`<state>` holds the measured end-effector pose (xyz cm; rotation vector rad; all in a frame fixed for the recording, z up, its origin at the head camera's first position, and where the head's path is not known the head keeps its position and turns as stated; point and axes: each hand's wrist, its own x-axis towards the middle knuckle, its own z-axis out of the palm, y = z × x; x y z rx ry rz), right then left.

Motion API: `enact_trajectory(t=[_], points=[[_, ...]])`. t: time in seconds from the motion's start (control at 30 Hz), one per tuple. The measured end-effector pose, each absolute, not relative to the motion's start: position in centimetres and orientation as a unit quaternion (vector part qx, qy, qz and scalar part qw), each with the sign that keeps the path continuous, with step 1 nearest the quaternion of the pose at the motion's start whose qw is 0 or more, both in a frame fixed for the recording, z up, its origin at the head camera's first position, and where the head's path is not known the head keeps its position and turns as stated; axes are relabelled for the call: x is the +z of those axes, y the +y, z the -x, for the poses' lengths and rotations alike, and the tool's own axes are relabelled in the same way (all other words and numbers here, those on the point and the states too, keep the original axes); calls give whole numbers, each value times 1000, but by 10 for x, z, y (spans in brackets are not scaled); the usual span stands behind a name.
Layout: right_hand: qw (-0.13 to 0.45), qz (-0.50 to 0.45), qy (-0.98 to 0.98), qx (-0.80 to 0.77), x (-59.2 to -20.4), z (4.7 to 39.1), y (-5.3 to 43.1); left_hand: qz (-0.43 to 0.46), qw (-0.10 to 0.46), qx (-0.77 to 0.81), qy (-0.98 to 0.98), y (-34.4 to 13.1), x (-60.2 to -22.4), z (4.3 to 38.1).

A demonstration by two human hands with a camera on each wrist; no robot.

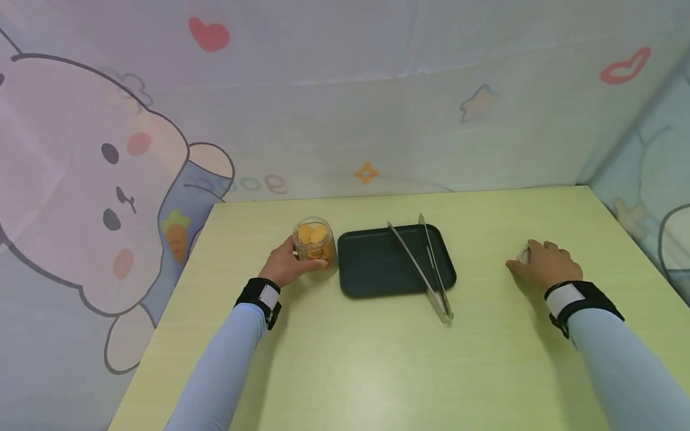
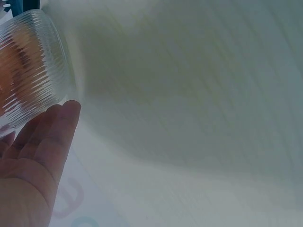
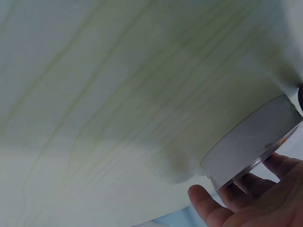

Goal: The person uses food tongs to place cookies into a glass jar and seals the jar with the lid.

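Observation:
A clear ribbed jar [image 1: 315, 246] with orange-yellow round pieces in it stands upright and uncovered at the left of the table. My left hand [image 1: 288, 261] holds its side, thumb at the front; in the left wrist view the fingers [image 2: 61, 132] lie along the jar's ribbed wall [image 2: 40, 61]. Far to the right, my right hand [image 1: 550, 266] grips a round silvery lid [image 3: 253, 142] by its edge, low over the table. In the head view the palm and fingers hide most of that lid.
Between the hands lies a black rectangular tray [image 1: 372, 263]. Metal tongs [image 1: 439, 293] rest across its right part, tips spread past the far rim and the joined end over the near rim. A printed cloth [image 1: 345, 120] hangs behind the pale wooden table [image 1: 356, 371].

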<state>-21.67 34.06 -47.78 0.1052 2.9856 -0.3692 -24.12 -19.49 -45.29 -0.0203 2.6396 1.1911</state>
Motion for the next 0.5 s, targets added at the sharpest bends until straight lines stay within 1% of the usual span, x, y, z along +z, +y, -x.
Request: enact_trajectory(t=[0.3,0.5], points=[[87,-24,987,-131,-477,217,341,5,121,406,906,-194,-453,241],[74,-7,988,-136,-465,218,327,16,125,434,892,-193,-455,241]])
